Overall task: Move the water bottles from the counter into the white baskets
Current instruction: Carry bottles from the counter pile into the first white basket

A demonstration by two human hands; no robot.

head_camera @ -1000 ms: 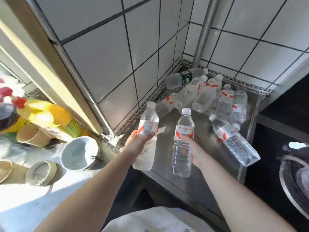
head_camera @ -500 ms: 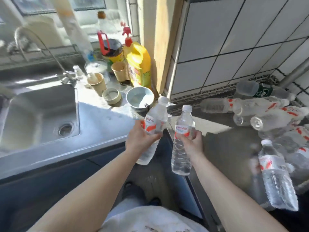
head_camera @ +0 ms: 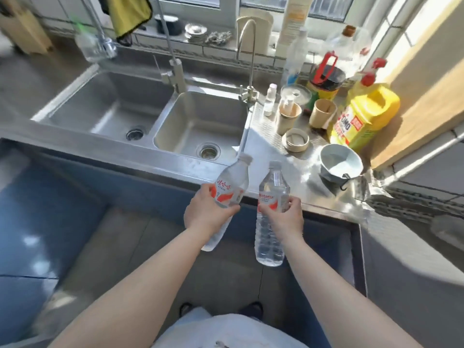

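At the left of centre the left hand (head_camera: pixel 209 213) has its fingers (head_camera: pixel 232 209) closed round the labelled middle of a water bottle (head_camera: pixel 227 194), which leans with its cap up and to the right, toward the steel bench (head_camera: pixel 288 177), and its base down toward the floor. Just right of it the right hand (head_camera: pixel 282 216) has its fingers (head_camera: pixel 263 209) wrapped round the label of a second water bottle (head_camera: pixel 270 222), and this one hangs close to upright, cap up, base below the bench edge. The two bottles are near each other but apart, both held in the air in front of the bench, below the right basin of the sink (head_camera: pixel 195 126). No white basket shows anywhere in the frame, so which way the bottles must travel cannot be told from here; judging by the turn of the view, the baskets probably lie further to the left or behind. Neither hand is plainly nearer. Compared with a second ago, the tiled corner and its pile of bottles have slid out of the frame to the right, and the sink, the paper cups (head_camera: pixel 322 113), the white bowl (head_camera: pixel 341 160) and the yellow jug (head_camera: pixel 366 116) now fill the upper half. The grips look unchanged.
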